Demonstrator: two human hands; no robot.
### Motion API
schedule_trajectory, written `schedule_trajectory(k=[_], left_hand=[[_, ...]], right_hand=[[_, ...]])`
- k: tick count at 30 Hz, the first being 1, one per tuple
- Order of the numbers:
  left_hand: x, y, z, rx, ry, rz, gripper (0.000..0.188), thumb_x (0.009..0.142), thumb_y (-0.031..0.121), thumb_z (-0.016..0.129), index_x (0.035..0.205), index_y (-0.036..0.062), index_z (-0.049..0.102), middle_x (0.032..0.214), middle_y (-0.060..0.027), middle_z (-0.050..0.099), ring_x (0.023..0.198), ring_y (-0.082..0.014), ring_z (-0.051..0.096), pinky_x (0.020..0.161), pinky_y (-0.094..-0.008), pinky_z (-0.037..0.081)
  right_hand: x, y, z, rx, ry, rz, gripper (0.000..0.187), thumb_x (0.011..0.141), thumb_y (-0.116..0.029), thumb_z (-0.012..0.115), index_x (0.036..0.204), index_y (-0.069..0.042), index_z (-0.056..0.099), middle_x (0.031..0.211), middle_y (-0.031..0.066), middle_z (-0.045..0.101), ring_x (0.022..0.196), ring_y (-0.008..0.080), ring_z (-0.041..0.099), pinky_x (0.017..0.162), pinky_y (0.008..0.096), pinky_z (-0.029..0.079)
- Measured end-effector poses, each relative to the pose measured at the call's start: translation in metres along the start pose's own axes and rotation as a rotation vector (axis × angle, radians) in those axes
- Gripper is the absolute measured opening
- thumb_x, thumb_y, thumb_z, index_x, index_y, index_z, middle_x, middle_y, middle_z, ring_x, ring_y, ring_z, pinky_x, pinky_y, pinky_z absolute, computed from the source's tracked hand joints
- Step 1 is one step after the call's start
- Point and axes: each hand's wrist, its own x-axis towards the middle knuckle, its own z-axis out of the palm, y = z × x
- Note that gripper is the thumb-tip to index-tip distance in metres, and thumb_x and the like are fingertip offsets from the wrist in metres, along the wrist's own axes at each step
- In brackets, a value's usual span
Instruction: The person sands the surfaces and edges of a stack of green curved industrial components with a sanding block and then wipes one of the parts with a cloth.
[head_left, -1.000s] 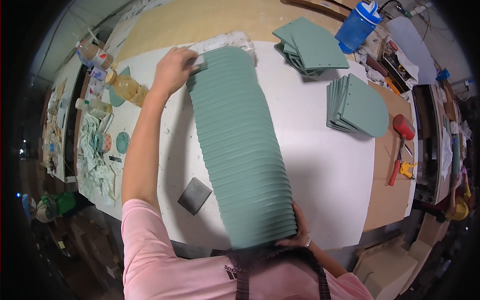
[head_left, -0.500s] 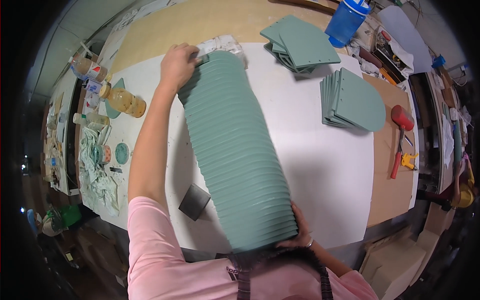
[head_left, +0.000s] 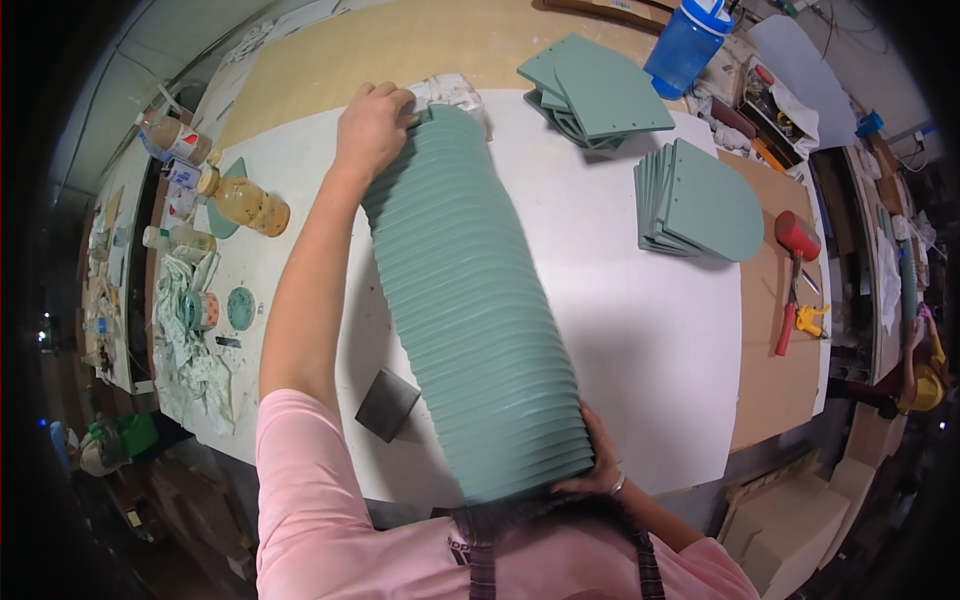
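Note:
A long row of green panels, packed face to face like slices with rounded edges upward, slants across the white-covered table. My left hand is closed at its far left end, fingers curled over the edge of the last panels; their tips are partly hidden. At the near end my right hand grips the lower right corner, with its fingers partly out of sight under the end panel. A dark grey block lies left of the row. Behind the far end sits a white wrapped bundle.
Two piles of matching panels, one farther back and one nearer, lie on the right. Beyond them are a blue jug and a red mallet. A bottle of yellowish liquid and stained rags occupy the left side.
The view has shifted slightly. My left hand has edged a little to the right along the far end; my right hand keeps its place at the near end.

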Motion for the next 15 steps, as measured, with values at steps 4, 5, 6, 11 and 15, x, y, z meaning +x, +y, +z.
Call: schedule_trajectory(k=[4, 5, 6, 11, 15], left_hand=[[-0.011, -0.010, -0.009, -0.046, 0.009, -0.035, 0.025, 0.084, 0.012, 0.074, 0.109, 0.0106, 0.072, 0.104, -0.0068, 0.069, 0.101, -0.0297, 0.062, 0.086, -0.0407, 0.051], [-0.020, -0.020, -0.018, -0.022, 0.006, -0.069, 0.025, 0.084, 0.012, 0.074, 0.109, 0.0110, 0.073, 0.104, -0.0071, 0.069, 0.100, -0.0291, 0.063, 0.086, -0.0400, 0.052], [-0.027, -0.031, -0.021, -0.024, 0.007, -0.066, 0.025, 0.084, 0.012, 0.074, 0.109, 0.0110, 0.073, 0.104, -0.0071, 0.069, 0.100, -0.0291, 0.063, 0.086, -0.0400, 0.052], [-0.054, -0.058, -0.016, -0.082, 0.117, -0.327, 0.026, 0.083, 0.023, 0.078, 0.105, 0.0086, 0.075, 0.098, -0.0091, 0.070, 0.099, -0.0287, 0.065, 0.083, -0.0410, 0.053], [-0.064, -0.048, -0.001, -0.110, 0.232, -0.343, 0.027, 0.084, 0.025, 0.077, 0.103, 0.0072, 0.073, 0.097, -0.0110, 0.069, 0.099, -0.0332, 0.064, 0.084, -0.0436, 0.052]], right_hand=[[-0.002, 0.001, -0.003, 0.002, 0.015, -0.007, 0.135, 0.058, -0.052, 0.098, 0.158, 0.003, 0.026, 0.157, 0.0317, 0.036, 0.144, 0.0451, 0.040, 0.116, 0.0520, 0.036], [-0.004, 0.001, -0.003, 0.006, 0.012, -0.009, 0.135, 0.058, -0.052, 0.098, 0.158, 0.003, 0.026, 0.157, 0.0317, 0.036, 0.144, 0.0451, 0.040, 0.116, 0.0520, 0.036], [-0.006, 0.002, -0.003, -0.006, 0.011, 0.011, 0.135, 0.058, -0.052, 0.098, 0.158, 0.004, 0.026, 0.157, 0.0316, 0.036, 0.144, 0.0450, 0.040, 0.116, 0.0518, 0.036], [0.003, 0.000, 0.004, 0.019, -0.013, -0.003, 0.135, 0.058, -0.052, 0.098, 0.157, 0.005, 0.026, 0.156, 0.0309, 0.037, 0.144, 0.0449, 0.041, 0.116, 0.0513, 0.037], [-0.021, 0.020, 0.008, 0.136, -0.010, 0.074, 0.138, 0.059, -0.050, 0.098, 0.158, 0.005, 0.020, 0.157, 0.0300, 0.035, 0.143, 0.0422, 0.042, 0.116, 0.0504, 0.037]])
